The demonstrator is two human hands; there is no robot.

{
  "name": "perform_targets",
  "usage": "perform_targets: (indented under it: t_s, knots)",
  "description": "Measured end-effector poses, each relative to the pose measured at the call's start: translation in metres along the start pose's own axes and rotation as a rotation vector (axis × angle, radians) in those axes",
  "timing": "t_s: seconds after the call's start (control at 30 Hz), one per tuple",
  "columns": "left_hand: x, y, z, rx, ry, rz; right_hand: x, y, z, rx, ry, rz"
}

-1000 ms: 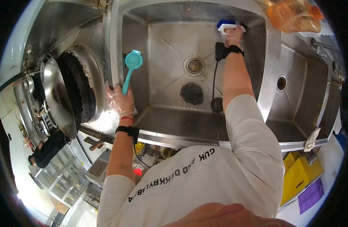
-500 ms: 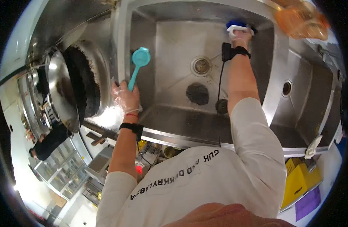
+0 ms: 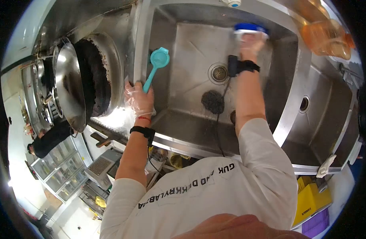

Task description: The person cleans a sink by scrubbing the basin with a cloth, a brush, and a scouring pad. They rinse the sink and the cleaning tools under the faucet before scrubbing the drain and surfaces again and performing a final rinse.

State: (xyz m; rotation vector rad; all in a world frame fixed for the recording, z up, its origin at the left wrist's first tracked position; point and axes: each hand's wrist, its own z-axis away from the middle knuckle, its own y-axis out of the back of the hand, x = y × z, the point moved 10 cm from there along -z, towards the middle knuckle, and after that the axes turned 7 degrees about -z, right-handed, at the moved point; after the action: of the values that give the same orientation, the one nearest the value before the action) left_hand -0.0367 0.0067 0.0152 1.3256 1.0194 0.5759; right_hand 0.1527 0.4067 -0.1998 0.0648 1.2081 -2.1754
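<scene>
My left hand (image 3: 140, 98), in a clear plastic glove, is closed around the handle of a teal plastic ladle (image 3: 160, 58) at the left rim of the steel sink (image 3: 191, 44). The ladle's bowl hangs over the sink's left wall. At the far right of the basin, my right hand (image 3: 252, 43) grips a blue-and-white scrub brush (image 3: 251, 28) against the far wall, slightly smeared by motion. A dark steel wool scourer (image 3: 213, 101) lies on the sink floor, near the round drain (image 3: 219, 73).
Left of the sink stands a large blackened wok (image 3: 97, 75) with a shiny metal lid (image 3: 69, 87) beside it. A smaller basin (image 3: 330, 107) adjoins on the right. An orange plastic container (image 3: 326, 38) sits at the far right corner. A person in black (image 3: 51, 141) is in the background.
The view has shifted, so the sink sits further right. My right hand has moved the brush slightly leftward along the far wall, its blue side showing more. My left hand keeps the ladle.
</scene>
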Motion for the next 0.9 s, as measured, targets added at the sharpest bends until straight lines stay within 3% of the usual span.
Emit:
perform_targets:
  t_s: [0.07,0.13,0.17,0.3,0.4,0.47,0.53,0.63,0.67,0.7,0.77,0.83,0.9]
  knots:
    - [-0.003,-0.004,0.002,-0.011,-0.001,0.022,-0.027,0.013,-0.031,0.021,0.039,-0.061]
    - [-0.002,-0.004,0.002,0.011,-0.021,0.035,-0.014,-0.026,0.019,0.106,0.188,0.044]
    - [-0.001,-0.004,-0.001,0.006,-0.009,0.035,0.016,-0.037,0.02,0.036,0.166,-0.068]
    - [-0.003,-0.004,0.004,0.009,-0.016,0.02,0.133,-0.063,0.035,-0.089,-0.151,0.035]
    - [0.001,0.001,0.003,0.071,-0.041,0.006,0.088,-0.049,0.03,-0.049,-0.021,0.151]
    - [0.001,0.002,0.001,0.082,-0.041,0.0,0.008,-0.048,0.034,-0.189,0.183,0.311]
    - [0.002,0.004,0.002,0.046,-0.034,0.003,-0.059,-0.042,0.033,-0.013,0.33,0.141]
    - [0.003,0.006,0.001,0.037,-0.016,-0.005,-0.028,-0.032,0.019,0.027,0.223,0.105]
    - [0.004,0.006,-0.003,0.049,-0.008,-0.006,-0.003,-0.05,0.027,-0.07,0.264,0.129]
    - [0.003,0.002,-0.002,0.052,-0.005,-0.012,0.029,-0.059,0.048,0.022,0.166,0.175]
    - [0.001,0.001,0.004,0.037,-0.01,-0.023,0.1,-0.065,0.041,-0.052,-0.046,0.143]
    - [0.002,0.004,0.001,0.041,-0.022,-0.015,0.09,-0.063,0.048,-0.025,-0.045,0.118]
    - [0.0,0.001,0.002,0.051,-0.002,-0.003,0.045,-0.071,0.058,-0.104,0.138,0.13]
